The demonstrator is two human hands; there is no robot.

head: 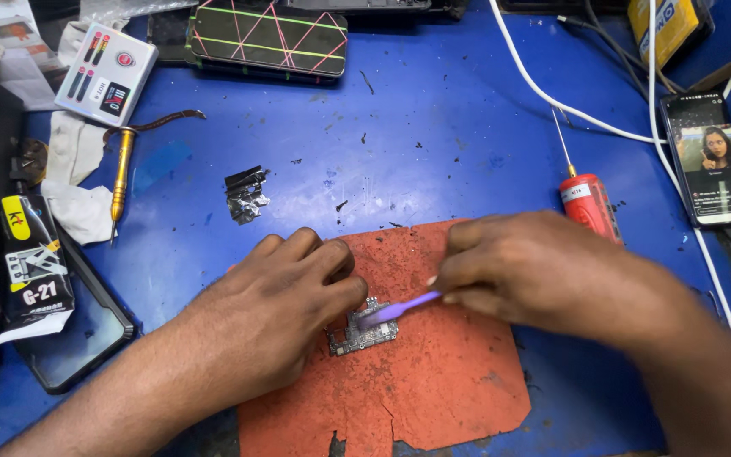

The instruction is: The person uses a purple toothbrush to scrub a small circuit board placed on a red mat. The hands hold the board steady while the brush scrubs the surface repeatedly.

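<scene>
With the left hand [285, 296] pinning the small dark circuit board [363, 332] flat on the torn orange mat [433, 381] on the blue bench [433, 127], the right hand's [543, 271] grip, clenched on the thin purple plastic tool [399, 309], does best working in light, shallow strokes across the board.

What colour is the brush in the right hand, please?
Purple; the brush in the right hand shows in the head view.

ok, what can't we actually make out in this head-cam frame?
Head view only:
- Small green circuit board: its left part hidden under the left hand.
- Purple plastic tool: tip motion-blurred; contact with the board unclear; handle end hidden in the right hand.
- Cracked orange-red rubber mat: bottom cut off by the frame edge.
- Board components: too small to identify.
</scene>
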